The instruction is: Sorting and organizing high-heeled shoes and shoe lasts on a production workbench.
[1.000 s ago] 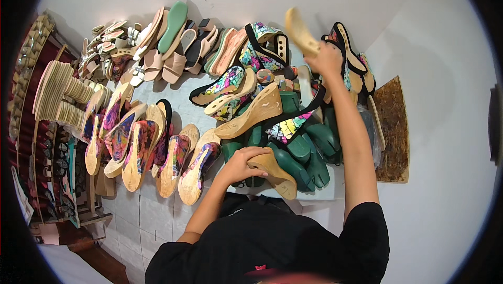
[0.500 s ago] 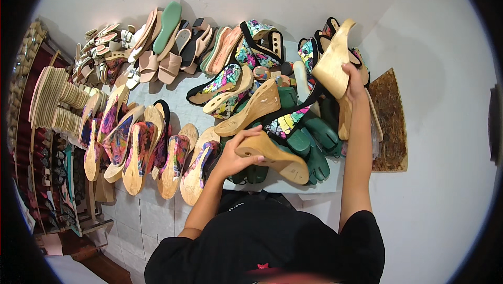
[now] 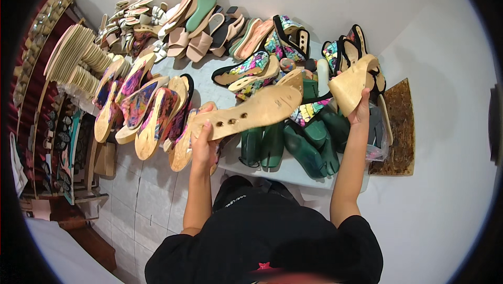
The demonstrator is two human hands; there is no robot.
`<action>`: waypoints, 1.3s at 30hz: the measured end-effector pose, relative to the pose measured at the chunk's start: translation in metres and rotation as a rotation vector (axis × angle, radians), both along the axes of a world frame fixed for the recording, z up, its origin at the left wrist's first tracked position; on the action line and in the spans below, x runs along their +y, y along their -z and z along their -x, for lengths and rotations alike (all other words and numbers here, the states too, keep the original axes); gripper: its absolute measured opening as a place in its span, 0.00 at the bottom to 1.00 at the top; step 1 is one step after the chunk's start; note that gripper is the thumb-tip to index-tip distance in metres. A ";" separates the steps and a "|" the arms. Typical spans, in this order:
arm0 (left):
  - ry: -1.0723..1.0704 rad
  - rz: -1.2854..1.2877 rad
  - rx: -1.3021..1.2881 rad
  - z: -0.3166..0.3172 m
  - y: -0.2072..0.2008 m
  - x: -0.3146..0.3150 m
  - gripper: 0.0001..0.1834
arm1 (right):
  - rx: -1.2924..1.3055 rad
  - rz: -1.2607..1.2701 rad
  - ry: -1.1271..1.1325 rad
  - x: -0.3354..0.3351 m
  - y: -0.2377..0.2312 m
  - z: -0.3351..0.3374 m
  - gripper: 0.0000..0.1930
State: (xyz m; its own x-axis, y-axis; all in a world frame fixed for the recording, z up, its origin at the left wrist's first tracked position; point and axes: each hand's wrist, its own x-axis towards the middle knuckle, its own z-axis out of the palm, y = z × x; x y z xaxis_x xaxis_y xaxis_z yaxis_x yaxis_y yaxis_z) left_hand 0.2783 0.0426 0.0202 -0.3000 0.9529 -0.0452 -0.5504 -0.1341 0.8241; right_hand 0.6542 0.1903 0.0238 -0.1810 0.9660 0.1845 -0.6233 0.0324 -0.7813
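Left hand (image 3: 205,138) clamped around the heel end of a long tan wooden wedge sole (image 3: 250,112) with three dark holes in its upper face, thumb on top, fingers underneath. Sole held flat and raised above the white tabletop (image 3: 285,168), toe end pointing right and away, over a row of dark green plastic shoe forms (image 3: 301,145) standing near the front edge.

Right hand (image 3: 360,110) raised further right, closed on the lower edge of a second pale wooden wedge sole (image 3: 352,82), tilted with its thick heel block upward. Both hands well apart, each gripping its own sole.

Behind the soles, a heap of wedge sandals with bright floral insoles and black straps (image 3: 285,38), some lying on their sides. At far back, pink and beige flat sandals (image 3: 196,38) and one mint-green sole (image 3: 203,7) leaning against the white wall. To the left, a fanned row of wooden wedges with multicoloured patterned insoles (image 3: 141,108), overlapping one another. Further left, a stack of pale thin insoles (image 3: 70,53). At the right, a brown cork-like board (image 3: 401,127) lying just beside the tabletop. Grey tiled floor (image 3: 141,200) below.
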 end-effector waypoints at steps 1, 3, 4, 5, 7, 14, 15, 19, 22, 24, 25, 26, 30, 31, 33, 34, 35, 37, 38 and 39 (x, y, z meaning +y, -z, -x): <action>-0.002 0.001 0.001 0.006 0.002 -0.006 0.21 | 0.005 0.030 0.094 -0.001 0.009 -0.007 0.50; -0.035 0.034 -0.050 0.025 0.014 -0.015 0.21 | 0.061 0.020 0.126 -0.009 0.013 -0.002 0.42; 0.000 0.045 -0.063 0.034 0.018 -0.019 0.20 | 0.139 0.061 0.108 -0.017 0.013 -0.005 0.37; 0.001 0.044 -0.062 0.042 0.024 -0.023 0.20 | 0.215 0.101 0.092 -0.029 0.005 0.001 0.33; 0.078 0.089 -0.121 0.057 0.033 -0.030 0.21 | 0.169 0.109 0.135 -0.044 0.021 0.011 0.26; 0.231 0.196 0.040 0.066 0.004 -0.065 0.30 | -0.226 0.415 0.128 -0.112 0.066 0.077 0.21; 0.234 0.199 0.039 0.069 0.006 -0.069 0.30 | -0.215 0.443 0.083 -0.117 0.075 0.087 0.21; 0.313 0.196 0.009 0.082 0.018 -0.080 0.31 | -0.036 0.553 0.074 -0.141 0.085 0.128 0.20; 0.378 0.145 -0.069 0.087 0.017 -0.085 0.34 | -0.007 0.484 0.013 -0.155 0.082 0.152 0.26; 0.442 0.104 -0.092 0.089 0.029 -0.090 0.36 | -0.003 0.469 -0.009 -0.162 0.085 0.157 0.29; 0.510 0.062 -0.114 0.089 0.034 -0.093 0.38 | 0.002 0.454 -0.027 -0.166 0.087 0.160 0.31; 0.532 0.117 -0.168 0.085 0.027 -0.099 0.43 | 0.005 0.465 -0.013 -0.170 0.081 0.166 0.30; 0.546 0.139 -0.208 0.072 0.030 -0.112 0.41 | 0.066 0.468 -0.014 -0.174 0.082 0.174 0.29; 0.533 0.171 -0.124 0.069 0.032 -0.114 0.39 | 0.063 0.472 -0.023 -0.173 0.084 0.176 0.29; 0.504 0.205 -0.042 0.065 0.039 -0.116 0.38 | -0.005 0.531 0.104 -0.169 0.073 0.190 0.28; 0.362 0.155 0.016 0.063 0.046 -0.118 0.36 | -0.029 0.504 0.062 -0.167 0.067 0.197 0.28; 0.223 0.104 0.076 0.063 0.051 -0.118 0.36 | -0.033 0.504 0.051 -0.164 0.062 0.204 0.28; 0.175 0.052 0.242 0.070 0.058 -0.117 0.36 | -0.005 0.388 -0.120 -0.155 0.056 0.214 0.28; 0.061 0.029 0.382 0.072 0.049 -0.118 0.36 | -0.005 0.400 -0.153 -0.147 0.058 0.217 0.27; -0.056 0.008 0.522 0.073 0.044 -0.118 0.36 | -0.034 0.384 -0.167 -0.142 0.059 0.221 0.26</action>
State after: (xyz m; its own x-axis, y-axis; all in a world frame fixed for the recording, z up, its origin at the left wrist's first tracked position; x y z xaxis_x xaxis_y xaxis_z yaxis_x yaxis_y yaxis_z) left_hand 0.2053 -0.0759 -0.0236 -0.3351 0.9349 0.1170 -0.0578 -0.1444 0.9878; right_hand 0.4329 0.0483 -0.0356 -0.3408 0.9203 -0.1922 -0.5693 -0.3647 -0.7368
